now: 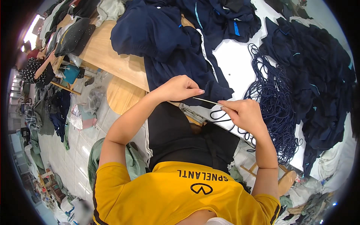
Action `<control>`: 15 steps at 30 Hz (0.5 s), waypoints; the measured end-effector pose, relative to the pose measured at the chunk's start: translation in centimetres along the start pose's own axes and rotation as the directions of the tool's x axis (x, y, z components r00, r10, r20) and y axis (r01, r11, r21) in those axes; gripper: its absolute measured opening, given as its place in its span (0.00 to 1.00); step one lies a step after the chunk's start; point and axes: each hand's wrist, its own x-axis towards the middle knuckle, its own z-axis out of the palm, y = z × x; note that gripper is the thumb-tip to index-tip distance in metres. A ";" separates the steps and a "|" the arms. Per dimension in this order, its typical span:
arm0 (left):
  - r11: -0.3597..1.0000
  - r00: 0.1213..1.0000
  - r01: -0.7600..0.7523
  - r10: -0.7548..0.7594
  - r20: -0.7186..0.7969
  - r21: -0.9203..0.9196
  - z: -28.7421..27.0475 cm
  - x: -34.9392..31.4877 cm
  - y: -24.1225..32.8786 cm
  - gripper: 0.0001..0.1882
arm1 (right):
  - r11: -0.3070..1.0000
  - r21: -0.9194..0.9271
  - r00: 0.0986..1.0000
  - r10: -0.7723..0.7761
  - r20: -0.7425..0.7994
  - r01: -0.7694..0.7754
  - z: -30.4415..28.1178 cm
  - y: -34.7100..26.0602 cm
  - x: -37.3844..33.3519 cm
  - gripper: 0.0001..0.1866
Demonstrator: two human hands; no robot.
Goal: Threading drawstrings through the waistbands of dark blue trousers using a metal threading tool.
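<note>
My left hand (pixel 180 88) is closed on the lower edge of a navy garment (pixel 176 67), its thumb lying along the cloth. Part of its grip is hidden behind the hand. In my right hand (pixel 245 115), a thin pale metal rod (pixel 206 100) is pinched between thumb and fingers. The rod slants toward the left, and its tip is by the garment edge close to my left thumb. A dark cord (pixel 215 115) loops just below the right hand; whether it joins the rod I cannot tell.
A large tangle of navy cord (pixel 273 112) lies on the white tabletop (pixel 234 63) at right. Beyond it are heaped navy garments (pixel 318 82). A wooden table (pixel 108 54) extends left, with a round stool (pixel 123 95) below. Another person (pixel 33 69) works at far left.
</note>
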 end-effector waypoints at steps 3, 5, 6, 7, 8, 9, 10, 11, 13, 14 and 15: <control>0.984 0.998 -0.059 0.057 -0.013 -0.166 0.5 -0.9 1.3 0.18 | 1.000 0.010 0.996 0.001 0.089 -0.002 -0.7 -1.1 0.2 0.08; 0.992 0.998 -0.056 0.056 -0.008 -0.117 0.7 -1.1 2.1 0.17 | 0.999 -0.032 0.994 0.010 0.110 -0.006 -0.8 -1.6 0.3 0.08; 0.988 0.994 -0.113 0.111 -0.023 -0.107 1.2 -0.9 1.9 0.16 | 1.000 0.021 0.999 -0.022 0.045 0.021 -0.7 -1.8 0.2 0.08; 0.973 0.978 -0.207 0.202 -0.048 -0.106 1.8 -0.7 2.0 0.15 | 0.996 0.072 0.998 -0.051 -0.021 0.052 -0.6 -2.0 0.3 0.07; 0.975 0.977 -0.210 0.207 -0.052 -0.073 2.0 -0.9 3.2 0.14 | 0.982 0.187 0.999 -0.022 0.031 0.016 -0.8 -2.7 0.7 0.09; 0.976 0.975 -0.216 0.214 -0.061 -0.039 2.2 -1.1 4.6 0.13 | 0.981 0.195 0.999 -0.029 0.021 0.024 -1.2 -3.0 1.1 0.19; 0.963 0.958 -0.266 0.261 -0.117 -0.030 3.3 -1.3 5.0 0.11 | 0.978 0.139 0.978 -0.132 -0.162 0.154 -0.8 -3.5 1.3 0.24; 0.954 0.948 -0.296 0.300 -0.105 0.053 4.0 -1.5 5.6 0.09 | 0.959 0.059 0.912 -0.242 -0.332 0.276 -0.3 -3.7 1.6 0.29; 0.917 0.902 -0.386 0.398 -0.165 0.099 6.1 -1.5 5.6 0.07 | 0.870 0.308 0.913 -0.313 -0.261 0.386 1.6 -3.8 1.6 0.37; 0.907 0.879 -0.403 0.420 -0.226 0.119 6.7 -1.7 5.5 0.07 | 0.910 0.294 0.955 -0.264 -0.137 0.294 1.2 -4.7 1.5 0.42; 0.929 0.903 -0.368 0.366 -0.227 0.034 6.9 -2.2 5.3 0.08 | 0.937 0.189 0.952 -0.265 -0.154 0.292 1.3 -4.5 1.5 0.44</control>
